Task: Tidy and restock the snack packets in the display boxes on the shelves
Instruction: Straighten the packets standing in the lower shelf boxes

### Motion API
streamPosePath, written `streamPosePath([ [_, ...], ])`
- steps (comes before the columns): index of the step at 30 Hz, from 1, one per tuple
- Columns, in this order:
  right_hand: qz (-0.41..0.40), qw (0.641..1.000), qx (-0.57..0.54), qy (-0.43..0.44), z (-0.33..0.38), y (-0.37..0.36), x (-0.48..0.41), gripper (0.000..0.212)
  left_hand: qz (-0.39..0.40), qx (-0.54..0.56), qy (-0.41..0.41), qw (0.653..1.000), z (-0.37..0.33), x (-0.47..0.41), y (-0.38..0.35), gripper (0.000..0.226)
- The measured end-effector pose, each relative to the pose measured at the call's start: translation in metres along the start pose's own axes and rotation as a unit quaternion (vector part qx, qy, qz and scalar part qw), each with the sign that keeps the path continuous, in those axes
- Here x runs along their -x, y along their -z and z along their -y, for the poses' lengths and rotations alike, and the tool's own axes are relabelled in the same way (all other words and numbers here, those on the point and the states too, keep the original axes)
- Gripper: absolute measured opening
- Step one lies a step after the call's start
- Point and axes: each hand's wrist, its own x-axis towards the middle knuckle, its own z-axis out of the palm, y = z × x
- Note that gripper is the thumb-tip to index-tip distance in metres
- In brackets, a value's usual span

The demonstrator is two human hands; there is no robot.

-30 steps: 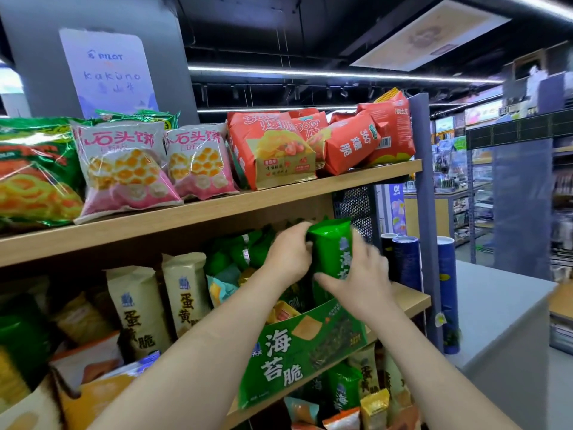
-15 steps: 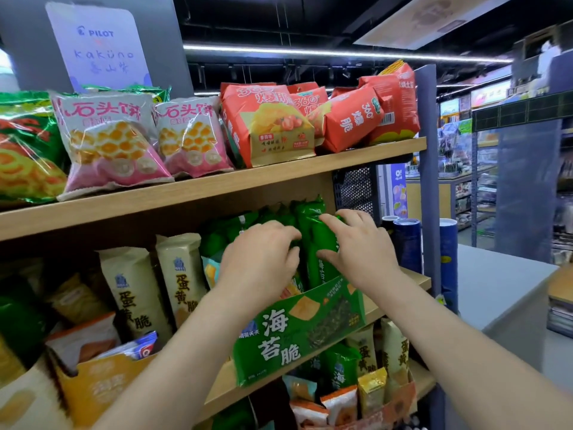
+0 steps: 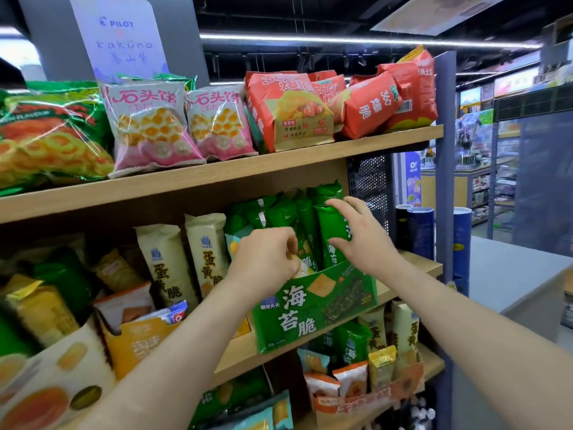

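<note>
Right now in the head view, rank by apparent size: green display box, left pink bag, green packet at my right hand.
1. green display box and left pink bag: too alike to rank.
2. green packet, partly hidden.

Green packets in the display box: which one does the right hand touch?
The rightmost green packet, at the right end of the green display box. The right hand has thumb and fingers on it; the others stand further left.

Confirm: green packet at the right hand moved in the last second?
Yes: green packet dropped from above the display box into its right end.
</note>
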Motion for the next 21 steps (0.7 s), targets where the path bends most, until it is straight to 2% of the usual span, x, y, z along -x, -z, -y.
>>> streamPosePath([
  [3,-0.075,0.994,0.069,-0.033,0.008,-0.003,0.006,0.069,-0.045,0.104,-0.034,0.993,0.011,0.001,0.004,0.033],
  [5,-0.098,0.985,0.138,-0.042,0.013,0.001,0.006,0.068,-0.074,0.165,-0.062,0.982,0.015,0.001,0.007,0.051],
  [7,-0.085,0.977,0.193,-0.038,0.014,0.005,0.004,0.066,-0.1,0.206,-0.072,0.971,0.016,0.0,0.009,0.057],
  [10,-0.008,0.974,0.219,-0.062,0.011,0.011,-0.002,0.07,-0.121,0.232,-0.094,0.961,0.017,-0.001,0.013,0.049],
  [12,0.066,0.975,0.185,-0.103,0.01,0.015,-0.006,0.08,-0.133,0.214,-0.121,0.96,0.019,-0.001,0.016,0.046],
  [13,0.077,0.977,0.163,-0.116,0.013,0.018,-0.003,0.084,-0.143,0.196,-0.135,0.961,0.02,-0.002,0.017,0.044],
  [14,0.059,0.981,0.149,-0.113,0.018,0.02,0.002,0.085,-0.157,0.178,-0.149,0.96,0.02,-0.001,0.018,0.042],
  [16,-0.062,0.99,0.114,-0.052,0.033,0.02,0.02,0.079,-0.188,0.15,-0.179,0.954,0.021,-0.002,0.017,0.037],
  [17,-0.113,0.991,0.068,-0.009,0.041,0.019,0.029,0.075,-0.2,0.143,-0.187,0.951,0.02,-0.002,0.016,0.035],
  [18,-0.118,0.993,-0.001,0.021,0.049,0.018,0.037,0.072,-0.209,0.145,-0.19,0.948,0.019,-0.002,0.014,0.034],
  [20,-0.027,0.991,-0.128,0.029,0.063,0.01,0.048,0.077,-0.217,0.174,-0.187,0.942,0.013,-0.002,0.01,0.032],
  [21,0.012,0.99,-0.137,0.024,0.067,0.002,0.052,0.082,-0.215,0.196,-0.182,0.939,0.01,-0.001,0.008,0.031],
])
